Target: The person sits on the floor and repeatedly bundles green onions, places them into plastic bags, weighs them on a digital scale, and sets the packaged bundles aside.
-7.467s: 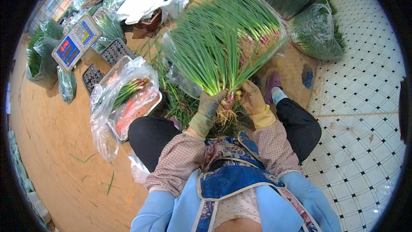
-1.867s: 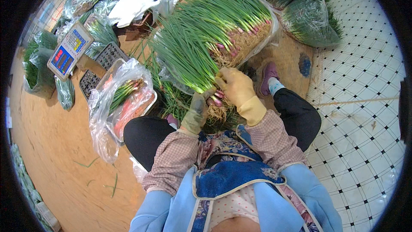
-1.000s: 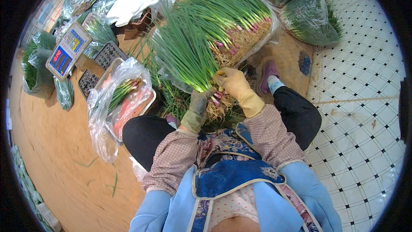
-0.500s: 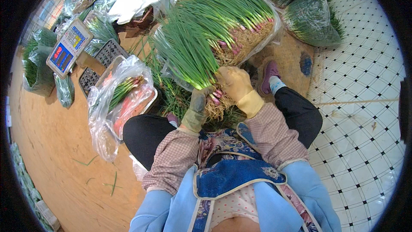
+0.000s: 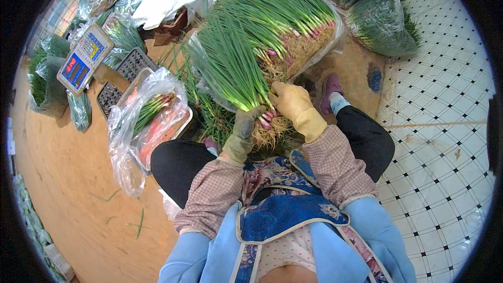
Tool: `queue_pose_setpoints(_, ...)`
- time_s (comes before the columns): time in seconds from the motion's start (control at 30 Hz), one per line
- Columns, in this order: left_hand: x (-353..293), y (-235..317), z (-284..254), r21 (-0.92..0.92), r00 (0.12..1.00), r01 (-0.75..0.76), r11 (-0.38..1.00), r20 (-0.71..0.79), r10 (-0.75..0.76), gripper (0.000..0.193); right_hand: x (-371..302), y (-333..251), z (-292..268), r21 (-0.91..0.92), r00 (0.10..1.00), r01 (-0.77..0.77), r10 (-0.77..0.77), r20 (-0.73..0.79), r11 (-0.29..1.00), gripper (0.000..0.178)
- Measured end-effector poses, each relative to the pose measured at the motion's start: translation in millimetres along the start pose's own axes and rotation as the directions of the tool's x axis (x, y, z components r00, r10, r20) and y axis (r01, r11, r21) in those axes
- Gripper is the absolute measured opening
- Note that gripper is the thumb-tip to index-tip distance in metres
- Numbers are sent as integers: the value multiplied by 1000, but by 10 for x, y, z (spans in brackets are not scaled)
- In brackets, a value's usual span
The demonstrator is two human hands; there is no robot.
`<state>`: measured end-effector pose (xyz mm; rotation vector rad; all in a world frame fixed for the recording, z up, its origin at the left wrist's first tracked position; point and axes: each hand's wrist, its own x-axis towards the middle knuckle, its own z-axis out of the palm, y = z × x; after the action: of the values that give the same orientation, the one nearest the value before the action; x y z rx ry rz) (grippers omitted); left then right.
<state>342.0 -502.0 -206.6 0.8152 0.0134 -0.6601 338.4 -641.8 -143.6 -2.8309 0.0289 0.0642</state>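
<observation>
A bunch of spring onions, with purple-red bulbs and straggly tan roots, lies toward me across the front of a larger pile of spring onions. My left hand, in a dark greenish glove, is closed round the stems just above the bulbs. On the other side of the bulbs is my right hand, in a yellow glove, its fingers curled against the bunch. Whether those fingertips pinch single stems is hidden. Clear plastic lies under the pile.
Left of my knee, a white tray holds a plastic bag with a small spring onion bunch on a weighing scale. Bagged greens stand at the far right. Loose green leaves litter the floor between my legs.
My right hand has shifted slightly right and down beside the bulbs. My left hand keeps its hold on the bunch, almost unmoved.
</observation>
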Motion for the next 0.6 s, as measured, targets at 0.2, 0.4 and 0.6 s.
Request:
queue_pose_setpoints(0.2,2,5,-174,-41,999,42,998,8,-42,21,28,123,73,545,1000,14,-23,9,839,18)
queue_pose_setpoints(0.4,-80,237,-39,-240,996,-43,970,66,60,24,145,584,96,74,985,-121,111,134,990,18)
queue_pose_setpoints(0.6,103,53,-377,-417,996,2,909,-77,-38,21,558,594,-24,-92,970,-134,111,-216,987,18)
